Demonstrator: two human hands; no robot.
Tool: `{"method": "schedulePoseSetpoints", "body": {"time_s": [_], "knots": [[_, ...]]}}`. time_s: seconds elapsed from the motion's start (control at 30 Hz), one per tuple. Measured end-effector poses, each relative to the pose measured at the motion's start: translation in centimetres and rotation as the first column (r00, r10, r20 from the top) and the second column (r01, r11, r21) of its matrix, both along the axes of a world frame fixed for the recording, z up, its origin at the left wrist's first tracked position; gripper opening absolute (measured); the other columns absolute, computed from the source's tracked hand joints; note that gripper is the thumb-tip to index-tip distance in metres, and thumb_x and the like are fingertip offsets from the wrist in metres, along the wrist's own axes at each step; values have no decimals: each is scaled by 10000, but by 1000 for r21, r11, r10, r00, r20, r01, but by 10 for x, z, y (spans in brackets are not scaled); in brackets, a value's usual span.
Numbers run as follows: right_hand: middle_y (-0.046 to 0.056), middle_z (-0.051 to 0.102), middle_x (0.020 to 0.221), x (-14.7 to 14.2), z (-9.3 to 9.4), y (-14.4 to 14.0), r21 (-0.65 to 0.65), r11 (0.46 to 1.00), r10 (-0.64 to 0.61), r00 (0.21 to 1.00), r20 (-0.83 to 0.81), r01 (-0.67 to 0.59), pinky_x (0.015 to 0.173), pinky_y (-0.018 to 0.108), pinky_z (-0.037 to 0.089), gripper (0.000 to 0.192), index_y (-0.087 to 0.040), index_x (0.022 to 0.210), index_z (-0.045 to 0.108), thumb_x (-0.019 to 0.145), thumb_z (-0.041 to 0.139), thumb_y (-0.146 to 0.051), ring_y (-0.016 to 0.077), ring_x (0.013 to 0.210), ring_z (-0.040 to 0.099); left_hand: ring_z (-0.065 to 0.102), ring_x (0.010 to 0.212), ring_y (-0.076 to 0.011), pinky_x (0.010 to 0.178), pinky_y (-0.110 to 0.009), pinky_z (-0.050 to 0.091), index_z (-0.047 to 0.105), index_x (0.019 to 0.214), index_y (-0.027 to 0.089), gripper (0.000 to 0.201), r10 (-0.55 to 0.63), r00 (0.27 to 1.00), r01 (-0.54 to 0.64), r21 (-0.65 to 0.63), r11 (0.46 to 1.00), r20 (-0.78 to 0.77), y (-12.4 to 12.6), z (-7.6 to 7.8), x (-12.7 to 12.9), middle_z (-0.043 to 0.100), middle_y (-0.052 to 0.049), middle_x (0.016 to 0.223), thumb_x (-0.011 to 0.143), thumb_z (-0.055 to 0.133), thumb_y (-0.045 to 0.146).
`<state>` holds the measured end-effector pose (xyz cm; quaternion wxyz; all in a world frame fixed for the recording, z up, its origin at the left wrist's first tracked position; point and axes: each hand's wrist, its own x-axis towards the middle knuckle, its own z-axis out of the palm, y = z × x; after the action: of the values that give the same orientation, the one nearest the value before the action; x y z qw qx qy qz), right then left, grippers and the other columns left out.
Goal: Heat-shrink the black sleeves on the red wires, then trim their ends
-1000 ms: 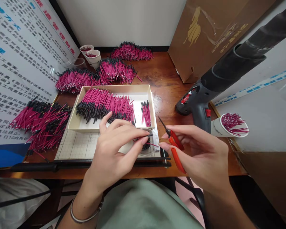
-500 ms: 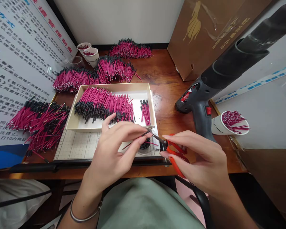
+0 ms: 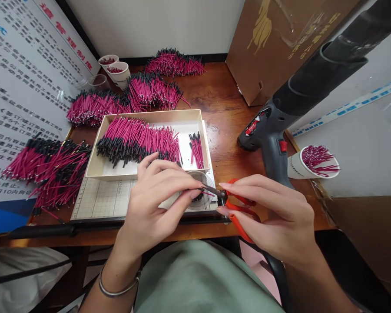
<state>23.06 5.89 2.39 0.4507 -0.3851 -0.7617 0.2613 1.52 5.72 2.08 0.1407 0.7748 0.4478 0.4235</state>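
My left hand pinches a thin wire between thumb and forefinger; most of the wire is hidden by the fingers. In my right hand are small orange-handled scissors, their dark blades pointing left to the pinched fingertips. Whether the blades touch the wire I cannot tell. Below the fingertips stands a clear round dish with black pieces inside. Just beyond my left hand, a cream box holds a thick row of magenta wires with black ends, and a smaller bunch lies at its right.
The box rests on a gridded paper trimmer. Heaps of wires lie left and behind, near paper cups. A grey heat gun stands right, beside a cup of wires and a brown carton.
The scissor blades have come closer to my left fingertips. The wire's tail that showed below my left fingers is now hardly visible. The whole view has shifted slightly.
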Motion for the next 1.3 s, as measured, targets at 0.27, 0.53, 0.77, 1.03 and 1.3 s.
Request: {"method": "schedulePoseSetpoints", "body": {"time_s": [0.27, 0.53, 0.77, 1.03, 1.3], "knots": [[37, 742, 881, 0, 0, 1, 14, 1000, -4, 1000, 24, 4, 616, 217, 611, 308, -234, 1019, 774, 767, 768, -58, 130, 724, 698, 656, 849, -192, 1012, -511, 442, 719, 937, 284, 147, 5, 998, -4, -7, 1000, 59, 2, -4, 1, 773, 21, 852, 927, 664, 148], [43, 742, 898, -1, -5, 2, 76, 997, -20, 998, 63, 15, 669, 234, 615, 283, -216, 1015, 749, 783, 750, -53, 133, 753, 702, 626, 739, -149, 732, -367, 470, 733, 970, 269, 196, -102, 975, 102, 8, 995, 199, 8, -16, -4, 784, 20, 865, 888, 715, 92], [46, 736, 896, -3, -4, 2, 71, 997, -23, 998, 55, 19, 661, 216, 607, 279, -206, 1004, 745, 773, 761, -50, 126, 753, 700, 650, 724, -118, 710, -343, 451, 735, 981, 255, 223, -162, 959, 165, 7, 986, 234, 11, -17, -5, 791, 30, 864, 880, 716, 57], [50, 736, 903, -3, -6, 0, 79, 997, -18, 997, 70, 12, 680, 208, 607, 268, -189, 1003, 740, 778, 764, -46, 119, 765, 699, 656, 716, -119, 697, -341, 448, 734, 959, 253, 211, -141, 962, 147, -6, 989, 234, 11, -15, -4, 795, 30, 859, 883, 714, 57], [47, 733, 920, -2, -7, 1, 95, 995, -15, 997, 78, 7, 689, 203, 608, 254, -175, 1013, 726, 795, 759, -49, 107, 785, 690, 647, 714, -117, 692, -339, 433, 738, 989, 230, 168, -187, 954, 180, 48, 982, 235, 13, -20, -4, 791, 11, 862, 904, 717, 88]]}}
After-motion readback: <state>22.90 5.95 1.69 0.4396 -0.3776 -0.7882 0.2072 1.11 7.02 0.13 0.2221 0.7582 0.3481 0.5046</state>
